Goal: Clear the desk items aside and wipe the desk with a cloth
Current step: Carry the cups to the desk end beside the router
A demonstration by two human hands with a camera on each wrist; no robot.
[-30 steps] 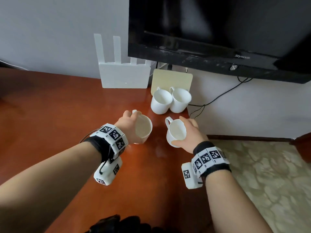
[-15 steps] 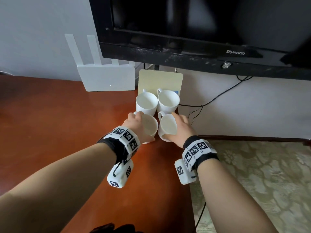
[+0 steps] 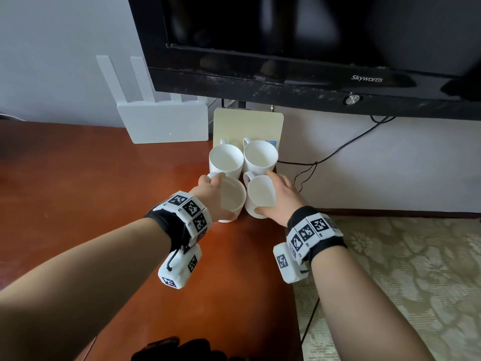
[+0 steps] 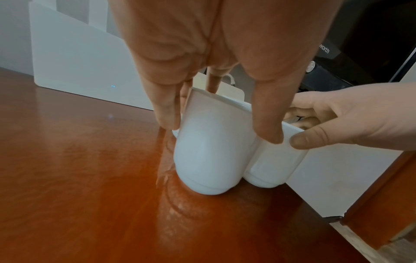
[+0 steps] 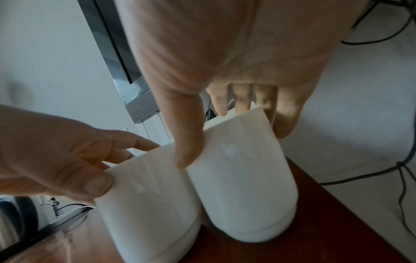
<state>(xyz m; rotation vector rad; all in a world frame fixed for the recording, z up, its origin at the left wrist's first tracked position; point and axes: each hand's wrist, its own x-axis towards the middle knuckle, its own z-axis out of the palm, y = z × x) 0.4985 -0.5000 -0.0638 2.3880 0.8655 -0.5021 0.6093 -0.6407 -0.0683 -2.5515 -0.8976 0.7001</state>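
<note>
While both hands are out over the far right corner of the desk [image 3: 78, 204], each one holds a white cup by its sides. The left hand [image 3: 210, 190] has its thumb on the near side and its fingers round the far side of the left front cup [image 3: 233, 198], whose handle pokes out past the knuckles. The right hand [image 3: 282, 198] grips the right front cup [image 3: 260, 195] the same way, thumb on the near wall, fingers curled over the far wall. From the left wrist, the two cups stand with their bases on the reddish wood, and their sides touch. The right front cup sits close to the desk's right edge.

Just behind them stand two more white cups, the left back cup [image 3: 226, 161] and the right back cup [image 3: 260, 155], side by side and touching. The four make a tight square. Behind the back pair a pale yellow board [image 3: 247, 126] leans upright against the wall, and to its left stands a white router [image 3: 164, 123] with its aerials up. A black television [image 3: 299, 43] hangs above, with black cables [image 3: 338, 149] trailing down the wall to the right. A patterned floor [image 3: 403, 269] lies beyond the desk edge.
</note>
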